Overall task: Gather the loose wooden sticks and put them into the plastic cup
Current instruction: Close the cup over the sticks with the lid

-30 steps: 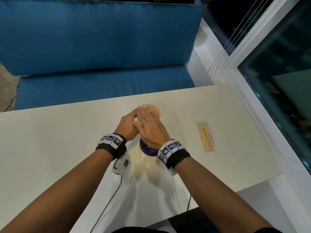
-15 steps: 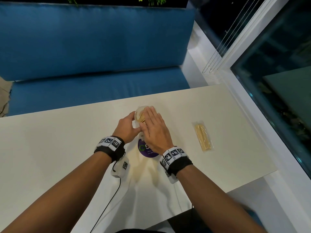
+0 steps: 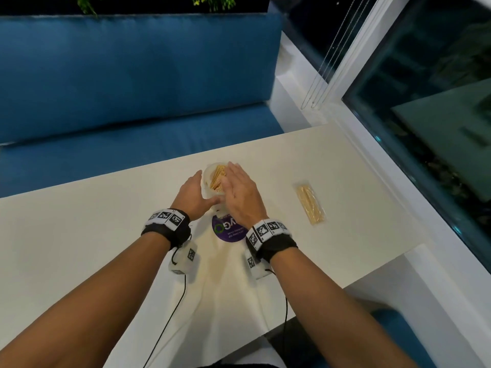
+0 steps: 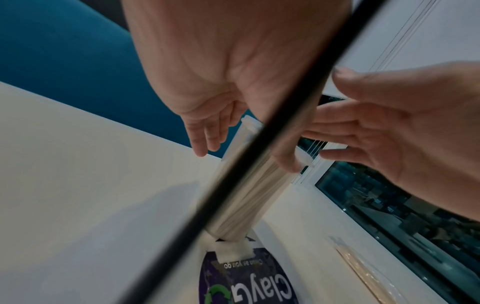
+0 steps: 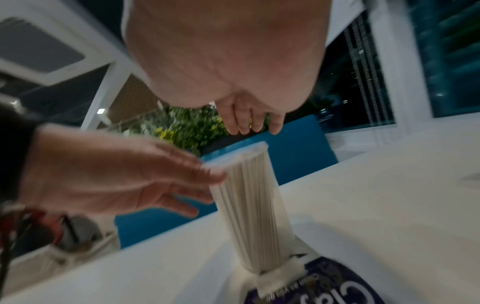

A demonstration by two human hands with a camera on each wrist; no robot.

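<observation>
A clear plastic cup (image 3: 207, 187) packed with wooden sticks (image 3: 218, 177) stands on the white table (image 3: 79, 235), at the far edge of a round purple sticker (image 3: 229, 230). My left hand (image 3: 195, 191) is at the cup's left side, its thumb touching the wall near the rim (image 4: 285, 162) and its fingers (image 5: 202, 174) straight. My right hand (image 3: 239, 192) hovers flat at the cup's right, partly over its mouth, holding nothing, and its fingers (image 5: 249, 121) hang above the rim. The cup (image 5: 252, 216) looks full to the top.
A sealed clear packet of wooden sticks (image 3: 310, 205) lies on the table to the right. A blue sofa (image 3: 132, 88) runs along the table's far edge. A white window frame (image 3: 398, 181) and dark glass border the right side. Wrist-camera cables (image 3: 170, 322) trail over the near table edge.
My right hand has slid off the cup's mouth toward the right, so more stick ends show. My left hand stays at the cup's left side with its fingers looser.
</observation>
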